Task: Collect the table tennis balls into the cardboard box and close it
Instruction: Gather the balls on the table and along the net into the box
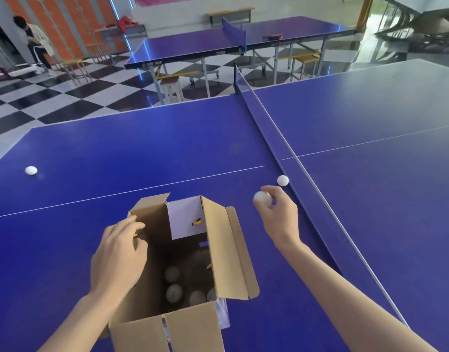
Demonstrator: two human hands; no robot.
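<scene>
Table tennis hall: netted blue tables [192, 49], checkered floor [65, 97].

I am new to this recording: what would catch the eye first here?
An open cardboard box stands on the blue table, several white balls inside, with the left hand holding its left side. Right of it, the right hand pinches a ball. A loose ball lies by the net, and a second loose ball far left.
</scene>
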